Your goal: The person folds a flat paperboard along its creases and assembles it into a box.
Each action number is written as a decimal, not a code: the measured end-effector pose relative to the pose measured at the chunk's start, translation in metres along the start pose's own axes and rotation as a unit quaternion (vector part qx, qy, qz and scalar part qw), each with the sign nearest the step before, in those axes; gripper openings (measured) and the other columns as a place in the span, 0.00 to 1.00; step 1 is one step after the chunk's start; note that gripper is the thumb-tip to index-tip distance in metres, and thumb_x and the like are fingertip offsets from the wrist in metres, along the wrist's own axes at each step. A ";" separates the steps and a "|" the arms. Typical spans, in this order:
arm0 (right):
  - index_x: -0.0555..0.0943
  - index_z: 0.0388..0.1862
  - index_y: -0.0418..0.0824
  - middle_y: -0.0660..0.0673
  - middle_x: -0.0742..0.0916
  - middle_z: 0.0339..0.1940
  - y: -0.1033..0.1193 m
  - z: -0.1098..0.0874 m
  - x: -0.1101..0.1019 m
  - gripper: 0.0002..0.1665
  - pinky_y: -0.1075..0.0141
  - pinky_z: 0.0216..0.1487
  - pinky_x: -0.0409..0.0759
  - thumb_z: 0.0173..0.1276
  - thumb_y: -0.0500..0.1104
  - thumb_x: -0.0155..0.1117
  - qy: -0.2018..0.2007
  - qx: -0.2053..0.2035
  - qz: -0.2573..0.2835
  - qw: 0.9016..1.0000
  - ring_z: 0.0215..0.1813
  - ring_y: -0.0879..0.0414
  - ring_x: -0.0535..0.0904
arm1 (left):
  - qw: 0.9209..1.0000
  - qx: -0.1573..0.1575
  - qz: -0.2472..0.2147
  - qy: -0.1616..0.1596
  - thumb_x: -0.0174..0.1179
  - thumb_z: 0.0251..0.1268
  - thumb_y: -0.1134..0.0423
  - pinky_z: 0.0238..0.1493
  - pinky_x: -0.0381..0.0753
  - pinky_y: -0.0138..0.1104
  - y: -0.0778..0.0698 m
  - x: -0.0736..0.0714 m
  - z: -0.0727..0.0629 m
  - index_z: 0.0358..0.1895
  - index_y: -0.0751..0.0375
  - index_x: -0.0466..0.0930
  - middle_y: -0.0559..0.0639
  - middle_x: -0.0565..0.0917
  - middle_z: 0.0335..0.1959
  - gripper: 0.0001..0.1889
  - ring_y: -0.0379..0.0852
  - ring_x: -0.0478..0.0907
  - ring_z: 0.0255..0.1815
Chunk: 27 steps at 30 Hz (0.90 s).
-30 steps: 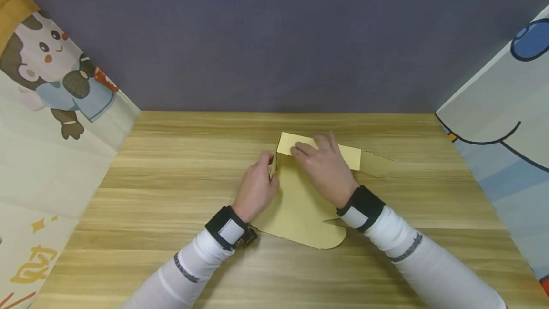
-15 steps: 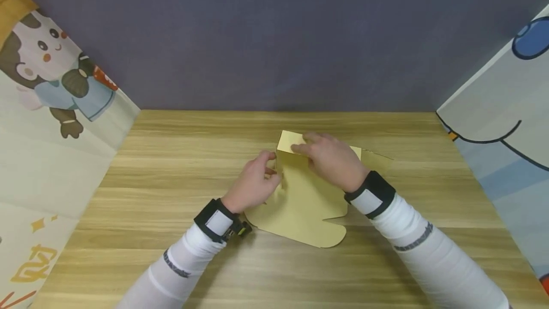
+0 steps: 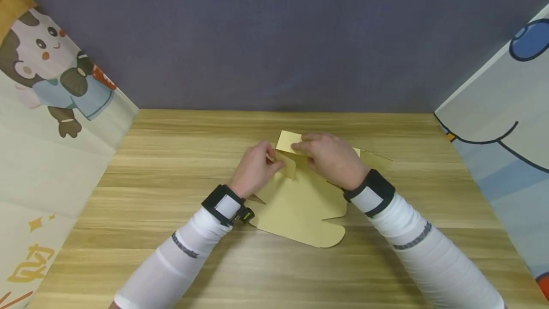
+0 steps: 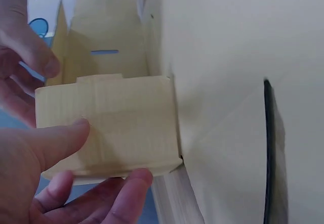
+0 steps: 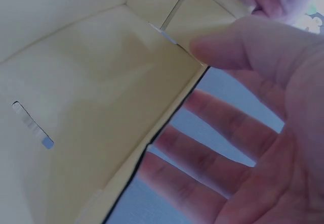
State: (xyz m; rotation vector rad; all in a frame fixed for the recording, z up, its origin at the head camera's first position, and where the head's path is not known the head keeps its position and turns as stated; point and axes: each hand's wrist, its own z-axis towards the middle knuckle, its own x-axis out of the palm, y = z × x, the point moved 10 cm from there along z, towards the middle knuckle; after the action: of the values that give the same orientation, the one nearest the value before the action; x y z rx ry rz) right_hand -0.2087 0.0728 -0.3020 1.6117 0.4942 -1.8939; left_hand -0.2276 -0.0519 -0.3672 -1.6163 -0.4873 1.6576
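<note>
A partly folded cardboard box blank (image 3: 300,211) lies on the table, its far side folded up into a narrow wall (image 3: 288,141). At the left end of that wall, my left hand (image 3: 254,169) pinches a small end flap (image 3: 288,166). In the left wrist view, the thumb lies on the face of this flap (image 4: 121,123) and the fingers curl under its lower edge. My right hand (image 3: 332,161) holds the folded wall further right. The right wrist view shows its thumb (image 5: 228,47) inside the wall's edge and the fingers outside.
A wood-grain table (image 3: 171,156) carries the cardboard. Another flap (image 3: 375,160) sticks out at the right end, and a rounded tab (image 3: 330,237) points toward the near side. A dark wall (image 3: 283,37) stands behind, with printed panels on both sides.
The left end flap has swung inward to the right and now shows past my left fingers. My right hand has shifted slightly right along the folded wall, its fingers drawn closer together.
</note>
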 end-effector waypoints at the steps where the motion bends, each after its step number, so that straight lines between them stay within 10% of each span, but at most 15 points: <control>1: 0.83 0.55 0.50 0.47 0.86 0.50 0.000 0.000 0.000 0.29 0.56 0.40 0.84 0.54 0.30 0.66 0.001 0.001 0.001 1.000 0.47 0.49 0.84 | 1.000 -0.004 0.000 -0.005 0.71 0.56 0.57 0.26 0.81 0.28 0.001 0.000 0.001 0.37 0.62 0.72 0.51 0.82 0.33 0.17 0.40 0.83 0.30; 9: 0.84 0.53 0.49 0.49 0.86 0.46 0.002 0.003 -0.004 0.25 0.56 0.40 0.84 0.56 0.33 0.69 -0.009 -0.003 0.009 1.000 0.45 0.51 0.84 | 0.998 0.007 0.060 -0.014 0.71 0.56 0.57 0.31 0.81 0.31 -0.003 0.001 0.016 0.58 0.61 0.71 0.50 0.81 0.39 0.28 0.42 0.80 0.32; 27: 0.84 0.52 0.49 0.49 0.86 0.42 0.015 0.005 -0.003 0.25 0.57 0.36 0.83 0.56 0.32 0.67 -0.022 0.006 -0.017 1.000 0.40 0.49 0.84 | 0.974 -0.041 0.203 -0.091 0.70 0.54 0.58 0.17 0.76 0.36 0.008 0.002 0.032 0.50 0.56 0.76 0.52 0.84 0.29 0.20 0.47 0.80 0.22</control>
State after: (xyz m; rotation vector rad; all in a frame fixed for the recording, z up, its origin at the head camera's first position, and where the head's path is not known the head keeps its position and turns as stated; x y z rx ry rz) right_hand -0.2021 0.0591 -0.2964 1.5750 0.4951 -1.9557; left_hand -0.2607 -0.0483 -0.3700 -1.7153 -0.3331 2.1263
